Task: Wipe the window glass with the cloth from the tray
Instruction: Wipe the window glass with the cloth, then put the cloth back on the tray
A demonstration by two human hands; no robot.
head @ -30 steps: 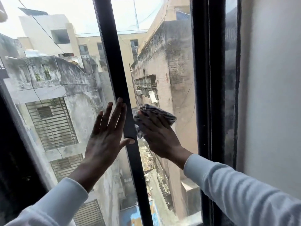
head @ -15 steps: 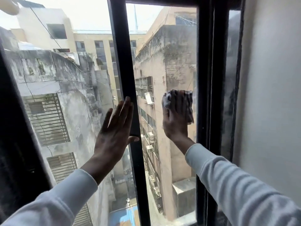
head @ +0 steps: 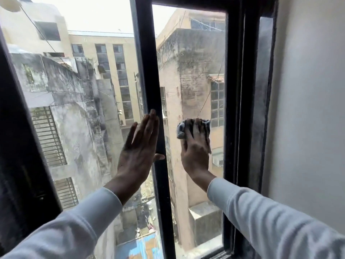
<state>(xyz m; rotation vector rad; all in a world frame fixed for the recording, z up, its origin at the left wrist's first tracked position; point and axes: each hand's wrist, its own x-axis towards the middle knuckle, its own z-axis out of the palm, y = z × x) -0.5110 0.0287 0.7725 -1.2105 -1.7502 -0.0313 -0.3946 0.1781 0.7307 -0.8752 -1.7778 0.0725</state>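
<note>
wall: pale, right | frame: black | outside: weathered buildings, daylight

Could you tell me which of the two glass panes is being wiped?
The right pane: the right hand presses the cloth there; the left hand is bare.

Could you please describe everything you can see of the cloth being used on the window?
The cloth is a small, crumpled rag, grey-blue with faint darker stripes, and it looks soft and woven. The right hand presses it flat against the right-hand glass pane, fingers spread over it, so only its edges show around the hand. It sits about mid-height, between the dark centre bar and the right frame.
</note>
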